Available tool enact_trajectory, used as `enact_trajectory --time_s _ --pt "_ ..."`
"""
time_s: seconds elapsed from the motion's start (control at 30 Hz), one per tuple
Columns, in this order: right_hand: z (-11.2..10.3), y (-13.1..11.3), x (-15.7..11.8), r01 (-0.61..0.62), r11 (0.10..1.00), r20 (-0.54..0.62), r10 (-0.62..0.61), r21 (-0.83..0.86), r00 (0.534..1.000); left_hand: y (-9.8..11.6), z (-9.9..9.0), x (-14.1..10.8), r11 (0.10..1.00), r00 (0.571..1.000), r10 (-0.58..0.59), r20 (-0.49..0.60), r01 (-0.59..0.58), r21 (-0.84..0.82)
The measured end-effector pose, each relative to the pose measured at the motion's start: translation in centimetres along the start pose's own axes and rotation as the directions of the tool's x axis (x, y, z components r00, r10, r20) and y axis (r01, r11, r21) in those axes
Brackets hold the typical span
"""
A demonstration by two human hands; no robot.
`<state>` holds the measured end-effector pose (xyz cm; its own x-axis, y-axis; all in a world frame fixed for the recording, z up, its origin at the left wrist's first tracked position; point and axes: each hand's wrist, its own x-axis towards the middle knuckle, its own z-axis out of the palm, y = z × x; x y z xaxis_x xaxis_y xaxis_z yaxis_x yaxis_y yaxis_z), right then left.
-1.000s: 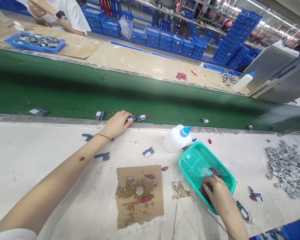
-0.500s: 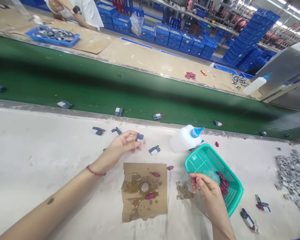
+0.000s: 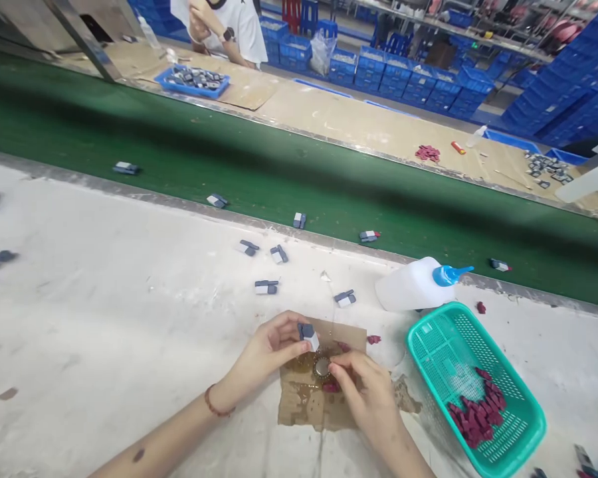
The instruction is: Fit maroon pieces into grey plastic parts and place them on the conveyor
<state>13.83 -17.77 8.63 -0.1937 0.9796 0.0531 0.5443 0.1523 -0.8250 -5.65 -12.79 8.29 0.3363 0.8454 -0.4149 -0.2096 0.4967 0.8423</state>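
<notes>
Between thumb and fingers, my left hand (image 3: pixel 274 345) holds a small grey-and-white part (image 3: pixel 309 336) over the upper part of a stained cardboard piece (image 3: pixel 299 408). My right hand (image 3: pixel 369 392) is pinched at the right edge of a round metal cap (image 3: pixel 321 367) on the cardboard; whatever its fingertips hold is too small to make out. A dark red piece (image 3: pixel 330 386) lies below the cap, and another (image 3: pixel 343 346) above it. One more red piece (image 3: pixel 373 339) sits just off the cardboard's right corner.
A green basket (image 3: pixel 523 405) with red pieces stands at the right, beside a white bottle (image 3: pixel 413 285) with a blue nozzle. Several grey-and-white parts lie on the table and the green belt (image 3: pixel 259 159). Across the belt, a person (image 3: pixel 239 33) is near a blue tray (image 3: pixel 194 89).
My left hand has brought the grey-and-white part down to the cardboard. My right hand has moved left from the basket to the metal cap. The camera view has shifted.
</notes>
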Motion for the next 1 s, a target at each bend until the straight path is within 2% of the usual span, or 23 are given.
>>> enact_trajectory --time_s 0.1,0.17,0.27,0.37,0.53,0.6,0.67,0.73,0.8,0.9,1.0 --pt "1.0 0.4 0.3 0.206 0.960 0.049 -0.201 -0.190 0.978 0.0 0.1 -0.1 0.999 1.000 -0.012 0.012 0.013 -0.052" --pt "1.4 0.6 0.3 0.274 0.917 0.060 -0.268 -0.292 0.962 -0.2 0.1 0.0 0.993 0.999 -0.038 0.011 0.039 -0.110" --pt "1.6 0.7 0.3 0.310 0.881 0.068 -0.307 -0.358 0.949 -0.6 -0.1 0.1 0.976 0.995 -0.098 -0.008 0.095 -0.195" --pt "1.6 0.7 0.3 0.288 0.903 0.067 -0.281 -0.317 0.957 -0.9 -0.3 0.1 0.958 0.989 -0.146 -0.011 0.138 -0.249" --pt "1.4 0.7 0.3 0.169 0.966 0.059 -0.161 -0.193 0.985 -0.9 -0.5 0.0 0.942 0.985 -0.172 0.025 0.172 -0.290" --pt "1.1 0.6 0.3 0.054 0.995 0.067 -0.048 -0.079 0.997 -1.0 -0.4 0.0 0.935 0.979 -0.199 0.038 0.201 -0.293" --pt "0.8 0.5 0.4 -0.124 0.986 0.048 0.120 0.113 0.992 -1.2 -0.3 0.1 0.938 0.978 -0.205 0.035 0.206 -0.280" --pt "0.5 0.3 0.6 -0.281 0.897 0.016 0.293 0.341 0.956 -1.3 -0.1 0.0 0.955 0.985 -0.174 0.007 0.171 -0.244" --pt "0.4 0.1 0.8 -0.350 0.774 0.001 0.411 0.527 0.911 -1.5 0.3 -0.1 0.974 0.990 -0.137 -0.022 0.130 -0.188" --pt "0.7 -0.5 1.2 -0.357 0.655 0.005 0.474 0.666 0.880 -1.7 0.8 -0.4 0.991 0.994 -0.088 -0.059 0.081 -0.110" --pt "1.3 -0.9 1.4 -0.337 0.621 0.004 0.474 0.707 0.881 -1.8 1.2 -0.7 0.997 0.995 -0.026 -0.093 0.018 -0.077"
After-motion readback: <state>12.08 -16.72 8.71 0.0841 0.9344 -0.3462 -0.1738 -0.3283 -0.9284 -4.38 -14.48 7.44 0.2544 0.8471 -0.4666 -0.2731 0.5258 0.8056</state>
